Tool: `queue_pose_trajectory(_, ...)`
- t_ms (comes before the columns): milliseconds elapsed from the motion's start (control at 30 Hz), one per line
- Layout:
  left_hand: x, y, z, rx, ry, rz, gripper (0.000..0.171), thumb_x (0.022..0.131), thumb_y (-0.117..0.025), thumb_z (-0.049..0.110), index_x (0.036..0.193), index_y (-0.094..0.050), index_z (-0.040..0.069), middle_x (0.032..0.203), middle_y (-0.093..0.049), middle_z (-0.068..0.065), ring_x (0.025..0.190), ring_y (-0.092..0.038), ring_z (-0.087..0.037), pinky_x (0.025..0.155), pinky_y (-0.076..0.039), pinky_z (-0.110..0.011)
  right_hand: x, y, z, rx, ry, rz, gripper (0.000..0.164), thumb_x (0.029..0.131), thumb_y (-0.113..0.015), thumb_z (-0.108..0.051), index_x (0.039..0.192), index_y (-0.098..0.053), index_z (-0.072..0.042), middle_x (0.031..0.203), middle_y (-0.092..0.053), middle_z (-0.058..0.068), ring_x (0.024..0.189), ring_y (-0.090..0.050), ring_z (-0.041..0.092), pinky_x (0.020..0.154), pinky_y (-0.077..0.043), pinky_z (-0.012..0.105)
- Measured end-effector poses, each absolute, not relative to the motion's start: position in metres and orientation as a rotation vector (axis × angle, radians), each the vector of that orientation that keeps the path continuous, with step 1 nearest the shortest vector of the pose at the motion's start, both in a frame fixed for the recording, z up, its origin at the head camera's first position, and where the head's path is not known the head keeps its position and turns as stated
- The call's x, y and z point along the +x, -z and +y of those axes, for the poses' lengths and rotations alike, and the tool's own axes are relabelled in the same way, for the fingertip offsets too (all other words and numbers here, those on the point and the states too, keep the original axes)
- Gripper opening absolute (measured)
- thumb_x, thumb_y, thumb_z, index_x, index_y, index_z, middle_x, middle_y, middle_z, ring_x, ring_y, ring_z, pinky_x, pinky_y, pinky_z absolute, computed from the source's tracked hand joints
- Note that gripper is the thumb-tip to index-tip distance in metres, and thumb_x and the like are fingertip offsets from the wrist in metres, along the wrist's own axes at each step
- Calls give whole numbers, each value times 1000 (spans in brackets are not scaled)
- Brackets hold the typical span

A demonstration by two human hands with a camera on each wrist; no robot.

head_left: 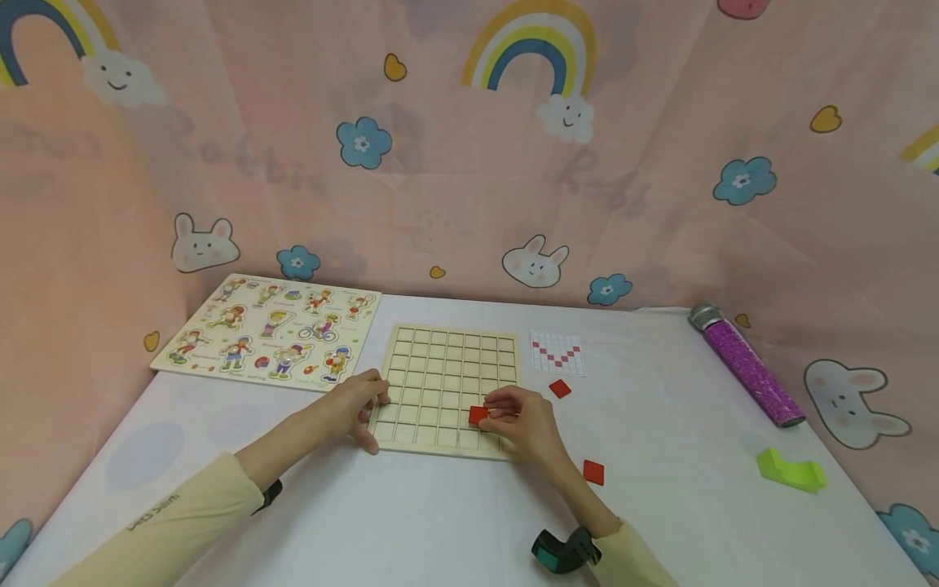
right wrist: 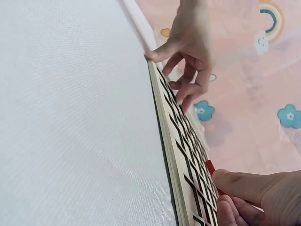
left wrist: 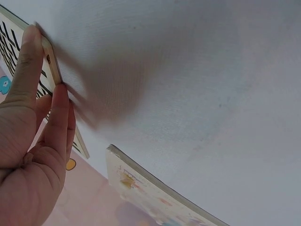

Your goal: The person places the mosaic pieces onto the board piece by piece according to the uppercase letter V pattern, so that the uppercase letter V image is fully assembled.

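Note:
A light wooden grid board (head_left: 433,367) lies on the white table, its face divided into small square cells. My left hand (head_left: 357,408) holds the board at its near left corner; in the left wrist view the thumb (left wrist: 29,56) is at the corner and fingertips touch the side edge. Between thumb and fingers my right hand (head_left: 524,420) pinches a red square tile (head_left: 478,416) over the lower right cells. The same red tile (right wrist: 209,166) shows edge-on in the right wrist view, close over the grid.
Right of the board lie a pattern card (head_left: 557,353) with red squares and two loose red tiles, one red tile (head_left: 560,389) below the card, another red tile (head_left: 593,472) nearer. A picture puzzle board (head_left: 257,326), purple glittery microphone (head_left: 751,367) and green block (head_left: 792,470) lie farther out.

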State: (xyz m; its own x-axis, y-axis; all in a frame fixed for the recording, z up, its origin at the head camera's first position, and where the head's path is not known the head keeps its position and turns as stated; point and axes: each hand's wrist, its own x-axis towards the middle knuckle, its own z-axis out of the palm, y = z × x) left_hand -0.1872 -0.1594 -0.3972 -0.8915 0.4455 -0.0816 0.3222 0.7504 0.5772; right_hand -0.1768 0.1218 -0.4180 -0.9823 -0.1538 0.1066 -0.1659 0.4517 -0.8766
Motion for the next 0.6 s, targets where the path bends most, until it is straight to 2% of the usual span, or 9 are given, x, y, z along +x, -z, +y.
queue_pose_trajectory(600,-190,402,-162,642,-864,2729,57,50,-92,9,96,-60,0,89,-47,-2,70,-46,-13,60,-43,-21,-179,418,106,378,-1670,-2635,29,70,-81,3,95,-69,2,89,-69,11,77,-67,21,71,-56,26)
